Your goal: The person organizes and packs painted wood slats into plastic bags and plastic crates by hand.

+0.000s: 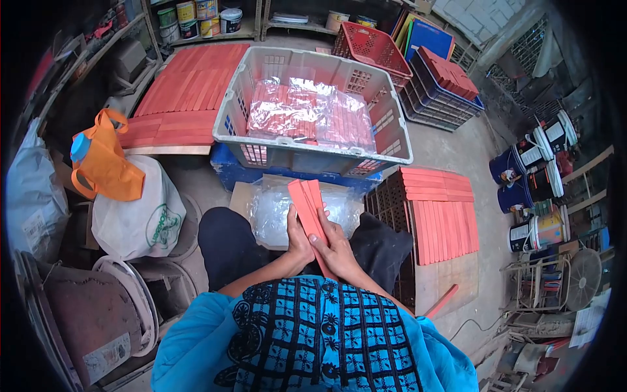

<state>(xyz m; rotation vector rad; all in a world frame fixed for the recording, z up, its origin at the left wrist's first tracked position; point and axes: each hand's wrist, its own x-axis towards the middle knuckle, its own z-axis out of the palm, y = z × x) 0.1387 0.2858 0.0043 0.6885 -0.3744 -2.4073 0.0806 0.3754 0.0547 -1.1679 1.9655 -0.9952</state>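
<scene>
Several long red-painted wooden slats (305, 201) are bundled upright in front of my body, their far ends fanned slightly apart. Around the left side of the bundle my left hand (300, 238) is closed. My right hand (336, 249) grips the same slats from the right, its thumb across the front face. Just beyond and below the hands lies a cardboard box (241, 198) with clear plastic bags (269, 219) on it. The lower ends of the slats reach down to my blue patterned shirt.
Ahead, a grey plastic crate (313, 154) holds plastic-wrapped red slats. Rows of red slats lie on a board at left (189, 81) and another stack at right (444, 228). One loose slat (442, 300) lies nearby. An orange bag (111, 160) tops a white sack (134, 215); paint buckets (532, 153) stand right.
</scene>
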